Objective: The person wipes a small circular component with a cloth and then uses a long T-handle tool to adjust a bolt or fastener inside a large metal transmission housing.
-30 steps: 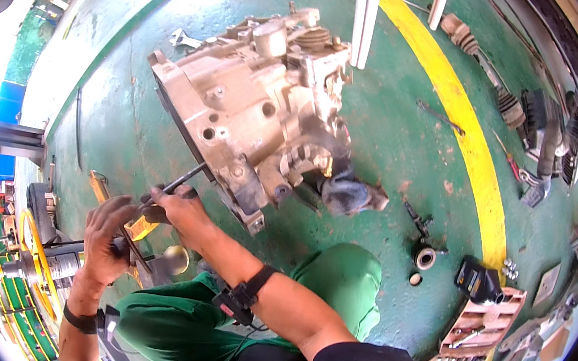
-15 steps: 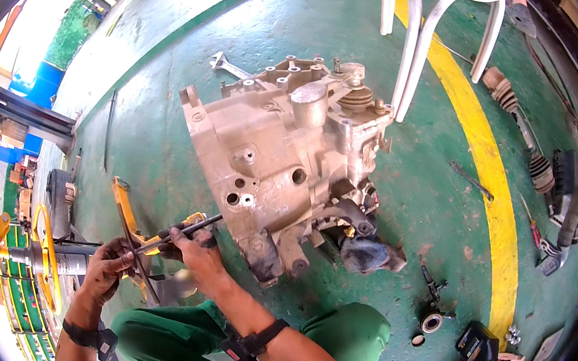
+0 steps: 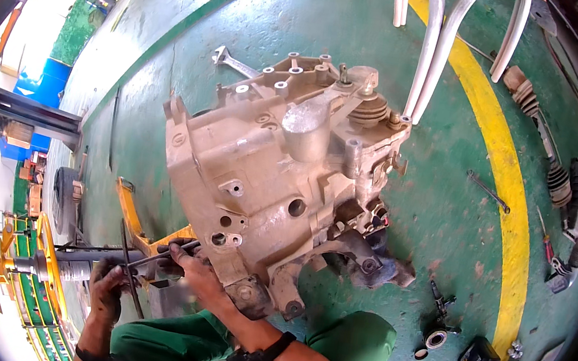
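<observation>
My R hand [image 3: 197, 276] has fingers wrapped round T-bar [image 3: 147, 260] by gearbox [image 3: 268, 170]; L hand [image 3: 105, 291] at crossbar [image 3: 137, 301], can't tell if pinching. Prob. lining up; next move needs steady axis.

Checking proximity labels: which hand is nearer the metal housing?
Right. The right hand is beside the metal housing's lower-left edge, holding the dark rod; the left hand is farther left, near the rod's outer end.
</observation>
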Tool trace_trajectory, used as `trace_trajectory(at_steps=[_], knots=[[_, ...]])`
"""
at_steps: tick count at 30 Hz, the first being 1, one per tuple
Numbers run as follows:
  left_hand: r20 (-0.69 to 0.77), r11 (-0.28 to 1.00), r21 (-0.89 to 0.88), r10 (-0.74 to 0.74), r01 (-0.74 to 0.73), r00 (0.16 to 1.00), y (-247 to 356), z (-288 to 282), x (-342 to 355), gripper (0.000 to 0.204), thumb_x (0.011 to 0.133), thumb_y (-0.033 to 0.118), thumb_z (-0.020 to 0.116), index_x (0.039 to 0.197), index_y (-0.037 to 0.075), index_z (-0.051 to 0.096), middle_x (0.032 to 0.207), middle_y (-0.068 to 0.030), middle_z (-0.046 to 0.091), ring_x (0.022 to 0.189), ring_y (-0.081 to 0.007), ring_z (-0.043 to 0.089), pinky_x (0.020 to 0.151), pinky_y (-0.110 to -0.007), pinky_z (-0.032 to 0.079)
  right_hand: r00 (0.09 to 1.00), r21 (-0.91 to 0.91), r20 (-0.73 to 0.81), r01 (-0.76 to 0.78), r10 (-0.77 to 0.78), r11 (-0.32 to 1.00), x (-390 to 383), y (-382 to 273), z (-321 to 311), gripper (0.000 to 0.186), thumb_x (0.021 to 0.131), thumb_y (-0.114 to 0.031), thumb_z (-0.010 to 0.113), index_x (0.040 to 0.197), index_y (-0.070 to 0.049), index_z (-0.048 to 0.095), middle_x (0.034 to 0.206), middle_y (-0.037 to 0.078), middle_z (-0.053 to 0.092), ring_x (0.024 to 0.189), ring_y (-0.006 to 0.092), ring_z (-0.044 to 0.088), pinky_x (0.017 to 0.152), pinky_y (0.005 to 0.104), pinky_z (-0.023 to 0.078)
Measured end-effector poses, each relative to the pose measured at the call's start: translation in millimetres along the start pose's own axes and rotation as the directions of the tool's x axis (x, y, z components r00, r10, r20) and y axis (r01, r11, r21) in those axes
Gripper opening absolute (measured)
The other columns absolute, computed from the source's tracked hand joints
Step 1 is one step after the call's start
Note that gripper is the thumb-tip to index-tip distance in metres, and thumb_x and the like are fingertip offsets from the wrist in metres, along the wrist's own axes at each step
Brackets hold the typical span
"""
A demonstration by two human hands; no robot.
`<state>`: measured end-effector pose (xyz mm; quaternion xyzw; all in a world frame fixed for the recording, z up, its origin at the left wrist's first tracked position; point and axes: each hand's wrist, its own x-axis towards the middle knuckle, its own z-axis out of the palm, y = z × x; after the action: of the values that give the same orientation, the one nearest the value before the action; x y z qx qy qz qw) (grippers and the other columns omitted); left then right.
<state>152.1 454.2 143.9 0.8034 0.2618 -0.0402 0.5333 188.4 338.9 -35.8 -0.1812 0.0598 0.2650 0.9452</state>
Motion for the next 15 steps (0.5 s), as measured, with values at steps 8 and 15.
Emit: trace_trajectory(at_steps=[8,15], knots=[[0.503,-0.035,0.797,0.592,-0.603,0.63,-5,0,14,0.037,0.078,-0.005,0.064,0.114,0.001,0.059,0.107,-0.007,0.064,0.095,-0.0204,0.057,0.085,-0.032,0.046,0.999,0.215,-0.046,-0.004,0.014,0.977,5,28,-5,0.025,0.096,-0.023,0.059,0.107,-0.001,0.064,0.099,0.011,0.069,0.089,0.0203,0.066,0.079,0.0327,0.054],[0.121,0.98,0.177,-0.111,0.089,0.986,26,1,5,0.042,0.089,0.019,0.061,0.126,0.0,0.055,0.108,-0.0068,0.064,0.085,-0.0142,0.061,0.065,-0.025,0.047,0.997,0.35,-0.076,0.039,-0.013,0.936,16,47,-14,0.024,0.095,-0.024,0.06,0.108,-0.004,0.065,0.1,0.012,0.068,0.092,0.0236,0.065,0.08,0.0347,0.052]])
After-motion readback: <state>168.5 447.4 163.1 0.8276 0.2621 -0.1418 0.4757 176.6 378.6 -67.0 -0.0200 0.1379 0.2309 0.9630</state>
